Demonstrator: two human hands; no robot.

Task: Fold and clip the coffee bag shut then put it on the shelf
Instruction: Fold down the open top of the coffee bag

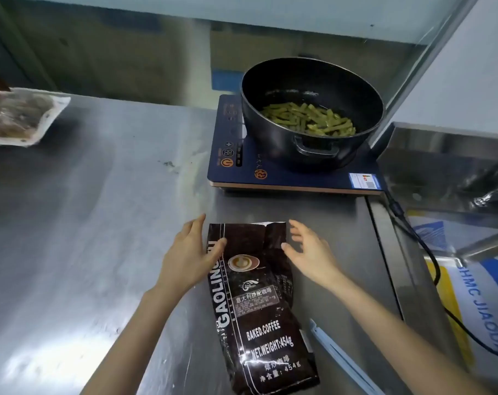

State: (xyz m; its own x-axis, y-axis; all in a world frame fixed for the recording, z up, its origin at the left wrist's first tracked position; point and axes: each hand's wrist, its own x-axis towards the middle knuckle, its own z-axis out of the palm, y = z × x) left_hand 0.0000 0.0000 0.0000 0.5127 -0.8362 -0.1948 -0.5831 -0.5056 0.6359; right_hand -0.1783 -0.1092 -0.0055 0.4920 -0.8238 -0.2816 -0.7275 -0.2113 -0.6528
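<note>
A dark brown coffee bag [259, 306] with white lettering lies flat on the steel counter [94, 223], its open top end pointing away from me. My left hand [189, 258] rests against the bag's upper left edge, thumb touching it, fingers spread. My right hand [310, 252] hovers just right of the bag's top, fingers apart and holding nothing. A pale blue sealing clip [339, 360] lies on the counter to the right of the bag's lower half, untouched.
A blue induction cooker [270, 175] stands behind the bag with a black pot [310, 112] of green beans on it; its black cable [430, 252] runs down the right. A packaged tray of food [17, 118] sits far left. A steel sink edge [384, 252] lies right.
</note>
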